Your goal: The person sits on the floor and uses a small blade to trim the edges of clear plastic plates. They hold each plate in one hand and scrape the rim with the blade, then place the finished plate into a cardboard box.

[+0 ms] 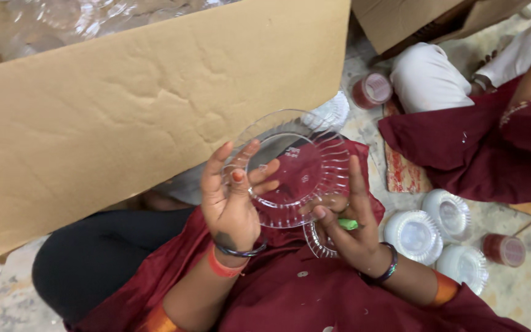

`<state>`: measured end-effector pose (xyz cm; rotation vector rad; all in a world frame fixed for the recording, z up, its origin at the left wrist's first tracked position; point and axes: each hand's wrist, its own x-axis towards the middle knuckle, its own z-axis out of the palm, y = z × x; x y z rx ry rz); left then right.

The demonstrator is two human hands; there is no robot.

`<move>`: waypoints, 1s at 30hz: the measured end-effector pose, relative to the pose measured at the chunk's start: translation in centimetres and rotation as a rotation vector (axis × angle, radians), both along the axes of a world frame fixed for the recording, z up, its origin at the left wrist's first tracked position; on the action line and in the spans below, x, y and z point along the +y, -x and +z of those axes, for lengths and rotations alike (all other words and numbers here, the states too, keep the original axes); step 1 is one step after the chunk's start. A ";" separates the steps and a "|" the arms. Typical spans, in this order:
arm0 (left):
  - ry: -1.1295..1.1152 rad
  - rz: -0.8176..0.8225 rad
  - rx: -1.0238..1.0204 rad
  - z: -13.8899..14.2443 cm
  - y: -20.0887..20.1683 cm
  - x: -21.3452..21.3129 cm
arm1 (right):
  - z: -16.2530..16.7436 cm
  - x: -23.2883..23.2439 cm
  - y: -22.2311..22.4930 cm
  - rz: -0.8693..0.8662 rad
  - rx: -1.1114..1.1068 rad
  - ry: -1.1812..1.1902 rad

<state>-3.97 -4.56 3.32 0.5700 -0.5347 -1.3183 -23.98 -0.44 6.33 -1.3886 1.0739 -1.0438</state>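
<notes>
A clear ribbed plastic plate (296, 169) is held up over the lap, clamped at its left rim by the left hand (232, 200) and gripped underneath by the right hand (348, 224), which also pinches a second clear plate (319, 240) and a small green object (348, 224). A cardboard flap (142, 104) rises behind; stacked white plates (414, 235) sit on the floor to the right

Left hand (232, 200) and right hand (348, 221) hold a clear ribbed plastic lid (299, 169) beside a cardboard flap (124, 110).
</notes>
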 end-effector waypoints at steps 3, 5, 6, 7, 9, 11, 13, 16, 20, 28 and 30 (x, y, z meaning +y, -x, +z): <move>-0.006 0.011 -0.011 -0.2 0.0 -0.1 | -0.1 0.1 0.1 0.046 0.077 0.099; -0.006 0.005 -0.008 -0.3 0.0 -0.1 | -0.2 0.0 0.2 0.032 0.064 0.075; -0.007 0.005 -0.007 -0.3 0.0 -0.2 | -0.3 0.0 0.2 0.028 0.058 0.062; -0.006 0.003 -0.009 -0.4 0.1 -0.2 | -0.3 0.0 0.3 0.025 0.056 0.059; -0.006 0.004 -0.013 -0.5 0.2 -0.2 | -0.4 0.0 0.3 0.022 0.051 0.052; -0.006 -0.002 -0.016 -0.6 0.2 -0.3 | -0.5 0.0 0.4 0.021 0.042 0.054; -0.006 -0.005 -0.018 -0.6 0.3 -0.3 | -0.6 0.0 0.4 0.022 0.048 0.068; -0.007 -0.004 -0.024 -0.7 0.3 -0.3 | -0.7 0.0 0.4 0.025 0.060 0.082; -0.001 -0.001 -0.035 -0.8 0.3 -0.2 | -0.9 0.0 0.3 0.045 0.073 0.144; -0.002 0.002 -0.032 -0.9 0.3 -0.2 | -1.0 0.2 0.3 0.028 0.034 0.067; -0.006 0.005 -0.037 -0.9 0.3 -0.2 | -1.0 0.2 0.3 0.046 0.030 0.073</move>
